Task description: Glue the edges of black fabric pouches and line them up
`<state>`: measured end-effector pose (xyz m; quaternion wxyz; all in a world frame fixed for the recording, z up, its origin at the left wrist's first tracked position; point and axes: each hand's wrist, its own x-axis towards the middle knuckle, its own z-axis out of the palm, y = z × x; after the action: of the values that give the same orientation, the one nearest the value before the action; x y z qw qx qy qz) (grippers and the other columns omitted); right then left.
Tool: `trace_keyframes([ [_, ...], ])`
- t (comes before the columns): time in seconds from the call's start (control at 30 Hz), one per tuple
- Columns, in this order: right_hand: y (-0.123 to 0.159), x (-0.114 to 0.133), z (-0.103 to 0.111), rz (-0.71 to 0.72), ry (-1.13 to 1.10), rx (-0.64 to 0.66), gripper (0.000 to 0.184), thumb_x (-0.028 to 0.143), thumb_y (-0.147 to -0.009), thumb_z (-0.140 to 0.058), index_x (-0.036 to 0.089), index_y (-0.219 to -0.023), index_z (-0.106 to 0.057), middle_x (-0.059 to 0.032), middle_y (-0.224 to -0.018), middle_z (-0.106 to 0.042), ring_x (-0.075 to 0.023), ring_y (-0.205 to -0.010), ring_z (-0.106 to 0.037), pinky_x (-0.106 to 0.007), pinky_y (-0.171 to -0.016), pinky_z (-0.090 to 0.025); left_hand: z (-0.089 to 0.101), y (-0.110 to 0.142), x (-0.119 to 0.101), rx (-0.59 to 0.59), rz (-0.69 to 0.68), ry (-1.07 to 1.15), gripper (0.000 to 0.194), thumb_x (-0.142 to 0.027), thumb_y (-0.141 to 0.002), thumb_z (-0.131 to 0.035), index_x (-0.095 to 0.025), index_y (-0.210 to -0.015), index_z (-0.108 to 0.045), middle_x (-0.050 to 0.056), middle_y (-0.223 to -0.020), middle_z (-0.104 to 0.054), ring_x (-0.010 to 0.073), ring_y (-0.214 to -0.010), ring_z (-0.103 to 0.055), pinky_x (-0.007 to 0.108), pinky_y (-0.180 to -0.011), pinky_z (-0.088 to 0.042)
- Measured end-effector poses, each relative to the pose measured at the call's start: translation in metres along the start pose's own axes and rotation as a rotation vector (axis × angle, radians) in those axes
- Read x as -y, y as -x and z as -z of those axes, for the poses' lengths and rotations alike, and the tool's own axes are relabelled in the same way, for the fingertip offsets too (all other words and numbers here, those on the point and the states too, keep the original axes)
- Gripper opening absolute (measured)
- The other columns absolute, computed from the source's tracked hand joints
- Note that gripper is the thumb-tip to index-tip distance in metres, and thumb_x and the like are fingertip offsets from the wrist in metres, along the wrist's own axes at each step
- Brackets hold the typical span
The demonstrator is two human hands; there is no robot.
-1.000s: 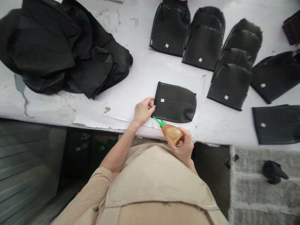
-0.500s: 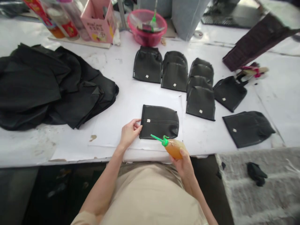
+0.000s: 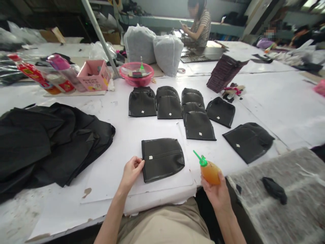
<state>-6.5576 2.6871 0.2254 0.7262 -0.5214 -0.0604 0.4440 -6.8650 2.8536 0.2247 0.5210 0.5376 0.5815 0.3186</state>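
Observation:
My left hand [image 3: 132, 171] pinches the left edge of a black leather-like piece [image 3: 164, 159], which lies flat on the white table with a small white tag near that edge. In my right hand [image 3: 215, 189] is a squeeze bottle [image 3: 211, 172] of amber liquid with a green nozzle. The nozzle points up and left, apart from the black piece. Beyond lie several similar black pieces, among them an overlapping stack [image 3: 199, 125], a tilted piece [image 3: 220, 112] and one at the right [image 3: 248, 142].
A heap of black fabric [image 3: 50, 142] covers the left side. At the back stand a pink box [image 3: 93, 76], a pink basin [image 3: 137, 79], grey-white sacks [image 3: 169, 54] and a dark purple stack [image 3: 224, 73]. A person [image 3: 200, 25] is across the table. Grey padding [image 3: 286, 203] is at lower right.
My view has tilted up, bringing the room's far side into sight. My right hand has moved the bottle rightward, away from the black piece. My left hand still holds its edge.

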Motion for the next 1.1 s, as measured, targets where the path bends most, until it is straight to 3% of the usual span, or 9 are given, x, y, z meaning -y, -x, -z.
trace_keyframes([
  [0.17, -0.015, 0.017, 0.023, -0.060, -0.135, -0.171, 0.057, 0.056, -0.062, -0.093, 0.022, -0.103, -0.073, -0.0058, -0.094, -0.074, -0.0111, -0.057, -0.055, -0.022, -0.042, -0.047, -0.009, 0.012, -0.013, 0.083, 0.263, 0.536, 0.051, -0.043, -0.055, -0.096, -0.020, -0.065, -0.051, -0.005, -0.063, -0.058, 0.0112, -0.059, -0.056, 0.022, -0.059, -0.050],
  [0.27, -0.023, 0.028, 0.037, -0.011, -0.154, -0.241, 0.058, 0.055, -0.059, -0.094, 0.021, -0.102, -0.074, -0.0064, -0.094, -0.073, -0.0116, -0.057, -0.053, -0.023, -0.041, -0.046, -0.015, 0.017, -0.018, 0.128, 0.360, 0.698, 0.044, -0.032, -0.052, -0.098, -0.020, -0.074, -0.061, -0.002, -0.071, -0.068, 0.0136, -0.063, -0.064, 0.024, -0.061, -0.056],
  [0.37, -0.025, 0.039, 0.049, 0.040, -0.176, -0.226, 0.055, 0.056, -0.062, -0.091, 0.020, -0.100, -0.074, -0.0049, -0.087, -0.071, -0.0115, -0.055, -0.050, -0.023, -0.040, -0.041, -0.020, 0.024, -0.020, 0.209, 0.358, 0.724, 0.042, -0.030, -0.059, -0.092, -0.024, -0.096, -0.074, 0.003, -0.100, -0.079, 0.0253, -0.090, -0.076, 0.033, -0.074, -0.064],
  [0.47, -0.022, 0.049, 0.058, 0.070, -0.212, -0.215, 0.055, 0.057, -0.062, -0.091, 0.020, -0.098, -0.073, -0.0039, -0.086, -0.070, -0.0089, -0.052, -0.043, -0.023, -0.039, -0.037, -0.025, 0.031, -0.024, 0.270, 0.348, 0.676, 0.044, -0.031, -0.061, -0.088, -0.030, -0.104, -0.077, 0.003, -0.111, -0.079, 0.0345, -0.108, -0.075, 0.042, -0.081, -0.066],
  [0.63, -0.012, 0.059, 0.073, 0.144, -0.237, -0.252, 0.055, 0.065, -0.063, -0.087, 0.021, -0.093, -0.071, -0.0021, -0.080, -0.069, -0.0069, -0.048, -0.038, -0.022, -0.041, -0.035, -0.048, 0.024, -0.053, 0.333, 0.307, 0.616, 0.047, -0.027, -0.058, -0.087, -0.034, -0.104, -0.079, 0.001, -0.116, -0.079, 0.0367, -0.114, -0.073, 0.046, -0.086, -0.066],
  [0.73, -0.005, 0.065, 0.086, 0.171, -0.240, -0.317, 0.057, 0.067, -0.064, -0.085, 0.022, -0.095, -0.071, -0.0024, -0.079, -0.069, -0.0067, -0.048, -0.038, -0.021, -0.042, -0.033, -0.080, 0.018, -0.089, 0.426, 0.275, 0.604, 0.047, -0.027, -0.057, -0.085, -0.034, -0.103, -0.078, 0.001, -0.113, -0.079, 0.0352, -0.110, -0.074, 0.045, -0.087, -0.065],
  [0.83, 0.003, 0.073, 0.100, 0.212, -0.270, -0.381, 0.059, 0.066, -0.062, -0.087, 0.021, -0.097, -0.071, -0.0027, -0.080, -0.069, -0.0069, -0.049, -0.038, -0.021, -0.042, -0.033, -0.126, 0.012, -0.128, 0.574, 0.218, 0.614, 0.047, -0.026, -0.057, -0.082, -0.030, -0.104, -0.076, 0.003, -0.112, -0.079, 0.0343, -0.110, -0.074, 0.045, -0.091, -0.063],
  [0.97, 0.011, 0.082, 0.117, 0.278, -0.315, -0.449, 0.062, 0.064, -0.057, -0.091, 0.022, -0.098, -0.070, -0.0043, -0.083, -0.070, -0.0068, -0.049, -0.038, -0.020, -0.041, -0.034, -0.204, 0.001, -0.165, 0.746, 0.124, 0.716, 0.049, -0.020, -0.060, -0.077, -0.026, -0.108, -0.071, 0.002, -0.111, -0.077, 0.0274, -0.109, -0.072, 0.040, -0.097, -0.059],
  [1.1, 0.019, 0.086, 0.128, 0.305, -0.365, -0.492, 0.063, 0.061, -0.052, -0.094, 0.020, -0.095, -0.071, -0.0047, -0.080, -0.070, -0.0067, -0.049, -0.038, -0.019, -0.040, -0.035, -0.295, -0.009, -0.188, 0.897, 0.129, 0.886, 0.052, -0.009, -0.065, -0.069, -0.024, -0.115, -0.068, 0.001, -0.108, -0.076, 0.0183, -0.098, -0.070, 0.032, -0.092, -0.056],
])
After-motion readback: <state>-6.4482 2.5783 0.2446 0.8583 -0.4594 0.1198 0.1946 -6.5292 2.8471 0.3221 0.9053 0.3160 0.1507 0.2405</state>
